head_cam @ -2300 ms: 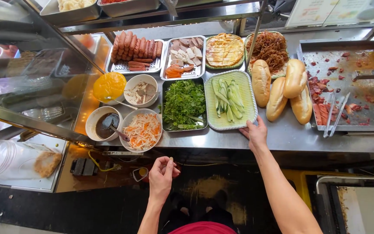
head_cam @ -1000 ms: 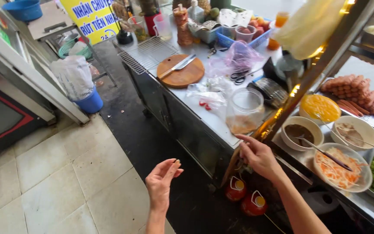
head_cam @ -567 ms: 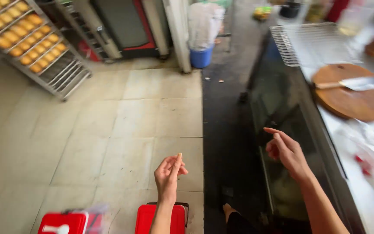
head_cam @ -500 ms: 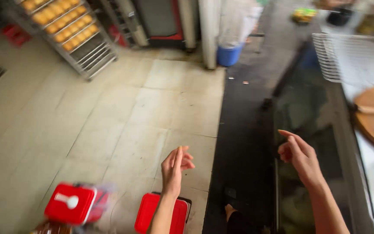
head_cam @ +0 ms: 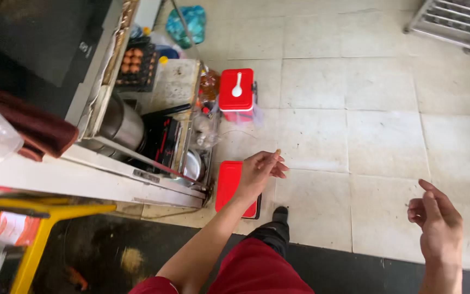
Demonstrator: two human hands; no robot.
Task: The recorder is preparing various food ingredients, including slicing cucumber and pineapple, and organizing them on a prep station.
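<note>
The floor [head_cam: 387, 109] is made of pale square tiles, with a dark strip at the bottom edge. The left hand [head_cam: 259, 171] hangs over a flat red container [head_cam: 229, 185] that stands on the tiles; its fingers are stretched and pressed together, and a small thin yellowish thing shows at the fingertips, but I cannot tell what it is. Beyond the flat red container stands a red box with a white spoon shape on its lid [head_cam: 236, 90]. To the left of it is a low cart [head_cam: 153, 136] with a metal pot [head_cam: 121, 125] and a tray of eggs [head_cam: 137, 62]. The right hand [head_cam: 433, 220] is well apart to the right, loosely curled and holding nothing.
</note>
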